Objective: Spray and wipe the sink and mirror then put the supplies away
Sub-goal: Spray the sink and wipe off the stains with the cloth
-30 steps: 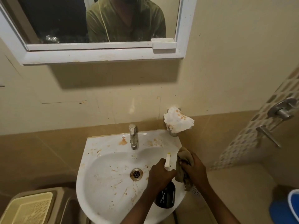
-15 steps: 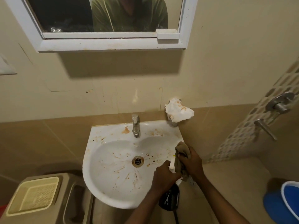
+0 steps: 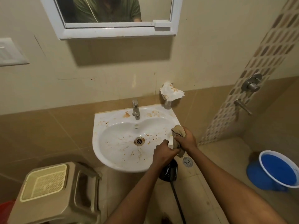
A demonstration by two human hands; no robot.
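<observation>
A white wall sink (image 3: pixel 103 126) is spattered with brown stains around its drain (image 3: pixel 139 141) and by the tap (image 3: pixel 135 109). Over its right rim, my left hand (image 3: pixel 163 153) grips a black spray bottle (image 3: pixel 169 172) with a white nozzle. My right hand (image 3: pixel 186 139) is closed on a crumpled tan cloth (image 3: pixel 178 131), pressed against the nozzle. The white-framed mirror (image 3: pixel 116 32) hangs on the wall above.
A stained white tissue (image 3: pixel 171 92) sits on a holder at the sink's back right corner. A beige plastic stool (image 3: pixel 55 193) stands at lower left. A blue bucket (image 3: pixel 278 172) stands on the floor at right, below shower fittings (image 3: pixel 251 83). A floor drain (image 3: pixel 187 161) lies beneath my hands.
The view has pulled back and tilted, so the sink looks smaller. Both hands with bottle and cloth have shifted from over the basin to its right rim.
</observation>
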